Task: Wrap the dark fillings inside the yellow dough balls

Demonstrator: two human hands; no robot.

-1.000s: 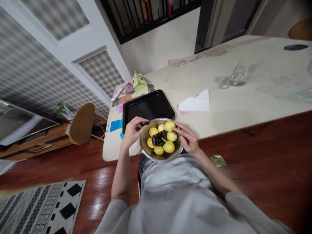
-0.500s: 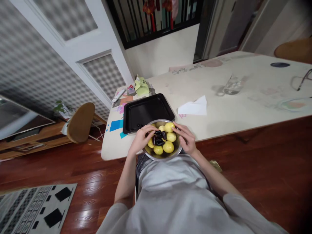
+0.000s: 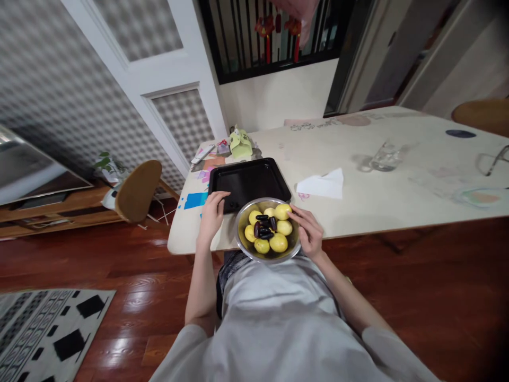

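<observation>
A metal bowl [image 3: 242,245] sits at the table's near edge against my body, filled with several yellow potatoes [image 3: 278,242] and small dark eggplants [image 3: 263,228]. My right hand [image 3: 309,233] rests on the bowl's right rim, fingers curled around it and touching a potato. My left hand [image 3: 211,214] lies at the near left corner of a black baking tray [image 3: 248,179] just behind the bowl, with its fingers bent over the tray's edge. The tray looks bare.
A white napkin [image 3: 323,185] lies right of the tray, a glass [image 3: 384,158] farther right. Packets and a green wrapper [image 3: 240,144] sit at the table's far left corner. A wooden chair [image 3: 136,191] stands left, a patterned rug [image 3: 43,334] on the floor.
My left hand has left the bowl's contents and moved left and back onto the tray's near corner. My right hand stays on the bowl's rim. The camera has tilted up slightly.
</observation>
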